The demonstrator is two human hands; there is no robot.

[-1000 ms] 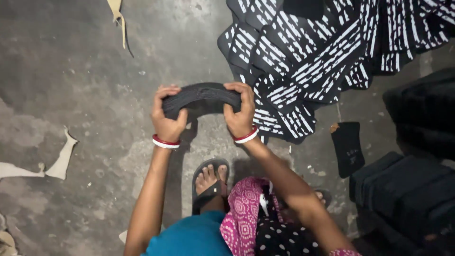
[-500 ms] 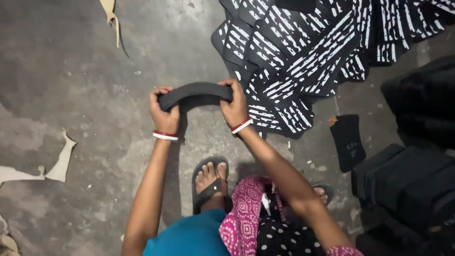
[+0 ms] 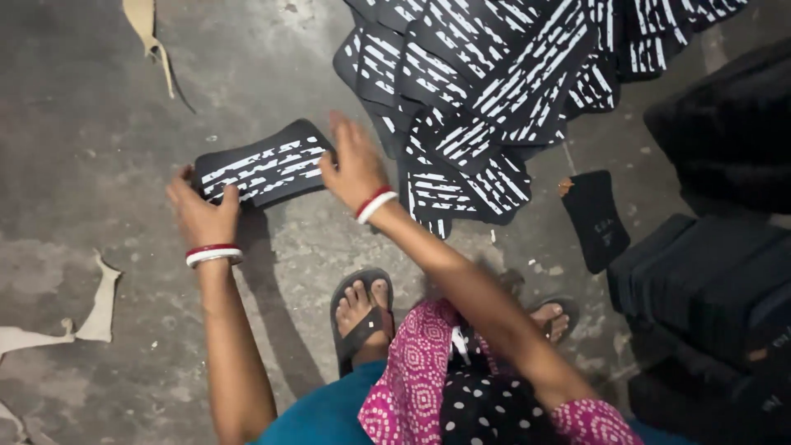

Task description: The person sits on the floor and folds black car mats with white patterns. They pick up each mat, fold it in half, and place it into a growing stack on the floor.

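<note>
A person crouches over a rough grey concrete floor (image 3: 99, 124), one sandalled foot (image 3: 361, 317) planted at the near edge of the view beside a pink patterned cloth (image 3: 412, 371) and a blue garment. Pale offcut scraps (image 3: 99, 305) lie on the stained concrete to the left, and another curled scrap (image 3: 148, 29) lies at the far edge.

Just beyond the foot, a black sole piece (image 3: 264, 169) streaked with broken white marks lies flat on the floor between the two hands. The left hand (image 3: 202, 216), banded at the wrist in red and white, pinches the piece's left end, thumb on top and fingers curled under the edge. The right hand (image 3: 354, 165), with a matching band, is spread open, its fingers pressing on the piece's right end.

To the right, a small plain black piece (image 3: 595, 218) lies alone on the concrete, near stacked dark blocks (image 3: 700, 280) at the frame's right edge. Farther back, a fanned heap of marked black pieces (image 3: 494, 91) overlaps across the floor, just beside the right hand. No bin or tray holds any of it; everything rests directly on the concrete.
</note>
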